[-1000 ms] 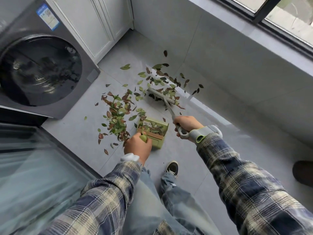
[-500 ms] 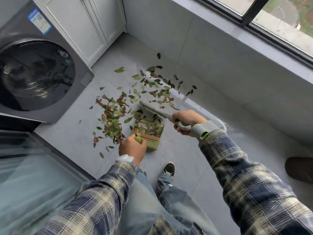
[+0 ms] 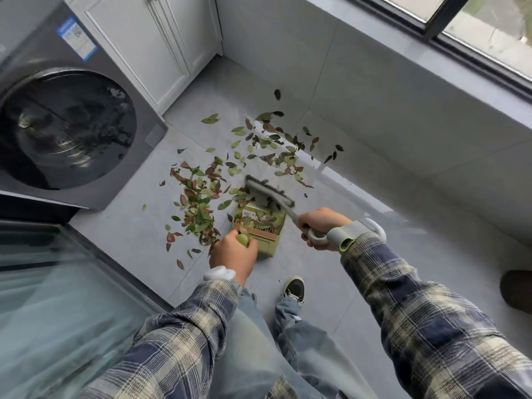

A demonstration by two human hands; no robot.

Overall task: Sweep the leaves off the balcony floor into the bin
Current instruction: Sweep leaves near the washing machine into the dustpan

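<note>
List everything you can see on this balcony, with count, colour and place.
floor: one, grey tiles, underfoot.
dustpan: one, green, on the floor before the person.
leaves: many, green and reddish-brown, scattered on the floor; some inside the dustpan.
brush: one, grey with dark bristles, head at the dustpan's far edge.
washing machine: one, dark grey, left.
cabinet: one, white, far corner.
window: one, dark-framed, upper right.
glass panel: one, clear, lower left.
dark object: one, brown, right edge; unidentifiable.
shoe: one, black and white, below the dustpan.
left hand: grips the dustpan's handle.
right hand: grips the brush's handle.
</note>
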